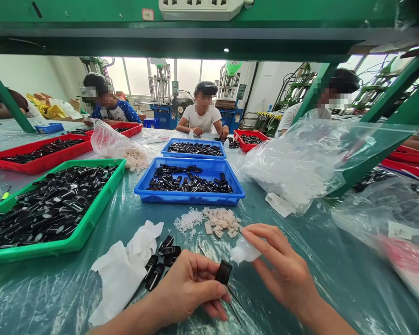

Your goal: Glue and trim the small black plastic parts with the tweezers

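Note:
My left hand [199, 286] pinches a small glossy black plastic part [224, 272] between thumb and fingers. To its right, my right hand [282, 270] has its fingers closed around a translucent white soft-looking object [244, 251], whose exact kind I cannot make out. The two held things are close but apart. A thin metal rod-like tool [235, 302] lies on the table, passing under my left hand. Beside that hand are several black parts [155, 277] and a crumpled white cloth [120, 274]. Small beige pieces [223, 221] and tiny clear-white bits [189, 219] form two piles ahead.
Blue trays [190, 199] of black parts stand ahead, a green tray [101, 204] at left, and red trays [85, 145] farther off. A clear plastic bag [293, 163] bulges at right. A green shelf beam [91, 28] crosses overhead. Co-workers [202, 116] sit opposite.

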The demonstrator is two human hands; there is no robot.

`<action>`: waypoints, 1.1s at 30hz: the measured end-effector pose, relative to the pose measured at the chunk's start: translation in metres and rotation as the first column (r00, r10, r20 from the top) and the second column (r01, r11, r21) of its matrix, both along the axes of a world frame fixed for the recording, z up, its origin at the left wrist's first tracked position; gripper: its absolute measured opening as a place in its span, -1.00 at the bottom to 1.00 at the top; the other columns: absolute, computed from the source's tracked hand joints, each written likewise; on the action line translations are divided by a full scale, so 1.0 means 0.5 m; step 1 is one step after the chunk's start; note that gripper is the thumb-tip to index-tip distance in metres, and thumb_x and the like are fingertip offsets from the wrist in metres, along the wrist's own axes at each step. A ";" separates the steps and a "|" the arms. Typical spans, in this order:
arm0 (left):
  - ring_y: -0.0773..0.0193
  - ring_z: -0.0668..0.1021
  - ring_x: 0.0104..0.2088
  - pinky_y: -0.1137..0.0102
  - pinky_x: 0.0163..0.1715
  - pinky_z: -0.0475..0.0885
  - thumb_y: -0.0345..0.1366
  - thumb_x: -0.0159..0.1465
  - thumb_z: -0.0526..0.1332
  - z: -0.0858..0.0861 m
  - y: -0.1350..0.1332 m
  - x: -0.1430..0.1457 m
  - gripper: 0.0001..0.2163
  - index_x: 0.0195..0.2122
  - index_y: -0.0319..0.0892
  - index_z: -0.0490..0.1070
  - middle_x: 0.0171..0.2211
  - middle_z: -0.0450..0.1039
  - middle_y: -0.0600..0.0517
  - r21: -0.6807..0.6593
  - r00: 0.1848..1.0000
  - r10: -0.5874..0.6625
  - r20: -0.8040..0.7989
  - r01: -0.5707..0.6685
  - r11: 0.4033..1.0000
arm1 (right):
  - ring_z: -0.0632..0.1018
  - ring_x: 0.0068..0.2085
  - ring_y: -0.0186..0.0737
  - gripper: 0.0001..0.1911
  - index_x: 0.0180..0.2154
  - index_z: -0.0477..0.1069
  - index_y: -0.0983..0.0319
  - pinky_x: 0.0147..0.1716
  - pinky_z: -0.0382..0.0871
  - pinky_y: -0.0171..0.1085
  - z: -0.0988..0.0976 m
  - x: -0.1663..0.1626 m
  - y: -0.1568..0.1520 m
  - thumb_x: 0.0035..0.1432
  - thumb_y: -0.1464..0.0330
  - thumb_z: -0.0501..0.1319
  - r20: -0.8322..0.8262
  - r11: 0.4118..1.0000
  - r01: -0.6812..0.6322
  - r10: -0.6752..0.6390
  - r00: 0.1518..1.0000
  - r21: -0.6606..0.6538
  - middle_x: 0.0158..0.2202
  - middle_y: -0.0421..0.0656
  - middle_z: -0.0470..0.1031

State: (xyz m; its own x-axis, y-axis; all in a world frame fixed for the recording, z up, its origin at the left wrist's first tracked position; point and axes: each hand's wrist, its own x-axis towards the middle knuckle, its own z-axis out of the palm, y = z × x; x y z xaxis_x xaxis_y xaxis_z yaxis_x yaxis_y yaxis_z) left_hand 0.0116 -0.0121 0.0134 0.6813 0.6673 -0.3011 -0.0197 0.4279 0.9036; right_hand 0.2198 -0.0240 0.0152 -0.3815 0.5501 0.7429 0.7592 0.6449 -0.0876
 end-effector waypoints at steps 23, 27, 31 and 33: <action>0.42 0.50 -0.60 0.62 -0.61 0.35 -0.38 0.01 0.24 -0.006 -0.002 -0.002 -0.90 -0.49 -0.34 0.48 -0.58 0.44 0.03 -0.006 0.994 -0.109 -0.018 0.109 0.994 | 0.44 -0.11 -0.14 -0.66 -0.15 0.38 0.28 -0.18 0.40 -0.12 0.017 -0.003 -0.018 0.08 0.67 0.04 0.141 0.992 -0.054 0.038 0.989 0.115 -0.25 -0.03 0.51; 0.41 0.51 -0.59 0.62 -0.61 0.36 -0.37 0.02 0.25 -0.009 -0.002 -0.003 -0.89 -0.49 -0.34 0.48 -0.58 0.44 0.03 -0.007 0.994 -0.106 -0.009 0.106 0.994 | 0.44 -0.10 -0.14 -0.69 -0.15 0.38 0.28 -0.16 0.40 -0.13 0.020 -0.003 -0.020 0.11 0.64 0.05 0.140 0.992 -0.070 0.054 0.989 0.108 -0.24 -0.04 0.52; 0.42 0.51 -0.59 0.63 -0.62 0.35 -0.37 0.02 0.25 -0.007 -0.002 -0.004 -0.89 -0.48 -0.34 0.49 -0.57 0.44 0.02 -0.008 0.994 -0.109 0.000 0.109 0.994 | 0.44 -0.10 -0.16 -0.67 -0.14 0.38 0.26 -0.16 0.40 -0.15 0.021 -0.003 -0.020 0.10 0.65 0.05 0.128 0.990 -0.089 0.075 0.989 0.106 -0.24 -0.05 0.51; 0.42 0.51 -0.59 0.63 -0.62 0.36 -0.37 0.02 0.26 -0.005 -0.001 -0.005 -0.88 -0.46 -0.34 0.50 -0.57 0.45 0.02 -0.011 0.994 -0.110 0.003 0.110 0.994 | 0.44 -0.09 -0.15 -0.66 -0.13 0.38 0.27 -0.15 0.39 -0.15 0.019 0.000 -0.019 0.08 0.66 0.07 0.127 0.990 -0.097 0.084 0.988 0.099 -0.23 -0.04 0.51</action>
